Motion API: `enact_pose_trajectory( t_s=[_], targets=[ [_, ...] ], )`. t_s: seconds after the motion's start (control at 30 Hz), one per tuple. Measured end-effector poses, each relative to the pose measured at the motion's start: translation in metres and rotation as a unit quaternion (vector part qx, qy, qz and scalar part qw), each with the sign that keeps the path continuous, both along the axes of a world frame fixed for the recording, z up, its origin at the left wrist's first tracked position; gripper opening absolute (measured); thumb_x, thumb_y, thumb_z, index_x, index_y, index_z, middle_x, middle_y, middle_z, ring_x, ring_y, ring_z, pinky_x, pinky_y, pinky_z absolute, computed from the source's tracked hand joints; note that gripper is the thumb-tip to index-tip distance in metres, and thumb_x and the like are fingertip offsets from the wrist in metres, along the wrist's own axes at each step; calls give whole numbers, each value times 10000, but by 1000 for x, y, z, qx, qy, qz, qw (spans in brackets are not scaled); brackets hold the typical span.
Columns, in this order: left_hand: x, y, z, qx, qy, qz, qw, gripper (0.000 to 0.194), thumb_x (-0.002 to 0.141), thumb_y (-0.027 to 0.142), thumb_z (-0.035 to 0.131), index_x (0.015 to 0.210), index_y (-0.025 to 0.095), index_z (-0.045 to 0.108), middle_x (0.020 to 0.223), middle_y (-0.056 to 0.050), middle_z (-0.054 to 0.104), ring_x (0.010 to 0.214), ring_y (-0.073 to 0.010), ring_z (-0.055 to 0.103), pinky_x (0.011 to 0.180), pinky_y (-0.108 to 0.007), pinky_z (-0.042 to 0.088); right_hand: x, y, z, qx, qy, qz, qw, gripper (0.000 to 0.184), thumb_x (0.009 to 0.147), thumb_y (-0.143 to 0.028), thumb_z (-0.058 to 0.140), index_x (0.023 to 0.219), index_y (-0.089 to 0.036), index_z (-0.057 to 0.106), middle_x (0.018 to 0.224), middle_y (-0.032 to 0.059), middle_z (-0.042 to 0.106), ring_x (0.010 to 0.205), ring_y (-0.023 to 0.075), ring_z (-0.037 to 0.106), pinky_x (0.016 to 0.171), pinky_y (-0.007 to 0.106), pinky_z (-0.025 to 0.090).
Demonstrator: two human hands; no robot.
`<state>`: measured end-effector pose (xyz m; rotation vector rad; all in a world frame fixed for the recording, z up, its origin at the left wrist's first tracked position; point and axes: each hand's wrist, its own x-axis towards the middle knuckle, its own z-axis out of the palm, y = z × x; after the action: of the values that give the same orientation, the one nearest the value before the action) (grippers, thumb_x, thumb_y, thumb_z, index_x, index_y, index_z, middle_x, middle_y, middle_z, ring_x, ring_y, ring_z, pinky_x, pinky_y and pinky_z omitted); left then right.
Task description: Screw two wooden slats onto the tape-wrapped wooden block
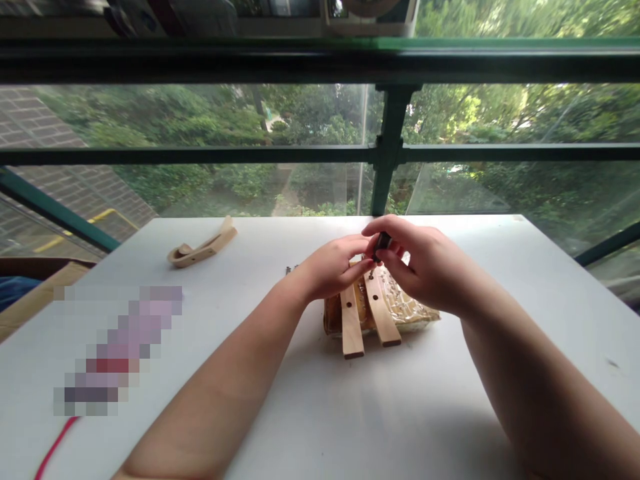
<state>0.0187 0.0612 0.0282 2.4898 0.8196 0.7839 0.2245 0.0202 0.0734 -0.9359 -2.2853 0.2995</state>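
My right hand [420,260] pinches a small black tool [382,247], held upright over the far end of a curved wooden piece [383,317]. What the tool's lower tip meets is mostly hidden by my fingers. My left hand [336,267] is closed at that same spot, thumb and fingers together; what they grip is hidden. A second wooden piece [353,330] lies alongside the first, and a round hole shows in each. Both rest on a block wrapped in brown tape and clear film [413,308], their near ends jutting over its front edge.
Another curved wooden piece [205,248] lies at the back left of the white table [240,413]. Small metal parts [291,269] sit beside my left wrist. A blurred-out object [125,340] with a red cord [56,445] lies at left. Green railing [200,157] stands behind the table.
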Motion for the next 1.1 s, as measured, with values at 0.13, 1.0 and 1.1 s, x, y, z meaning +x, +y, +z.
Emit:
enact_pose_trajectory(
  t_s=[0.13,1.0,1.1],
  targets=[
    [0,-1,1,-1,1,-1,1000,205,996,295,523,1072,186,679,1165,-62,705,1095,-217,647,966,-329,495,0,1,1,5,8,-18,1000,242,884,-135,582,1109,-210,629,834,10,698,713,146,621,671,262,442],
    [2,1,-6,-10,-34,1,999,151,946,267,608,1017,203,725,1170,-52,699,1085,-202,652,968,-307,516,-10,7,-6,13,37,-78,996,164,896,-304,640,815,-205,536,671,-34,555,608,113,457,599,246,351],
    [2,1,-5,-7,-39,1,999,161,955,269,595,1011,194,726,1158,-53,694,1068,-196,651,964,-296,513,-9,5,-5,4,39,-41,998,113,918,-283,610,981,-196,573,801,2,623,685,134,532,653,262,404]
  ],
)
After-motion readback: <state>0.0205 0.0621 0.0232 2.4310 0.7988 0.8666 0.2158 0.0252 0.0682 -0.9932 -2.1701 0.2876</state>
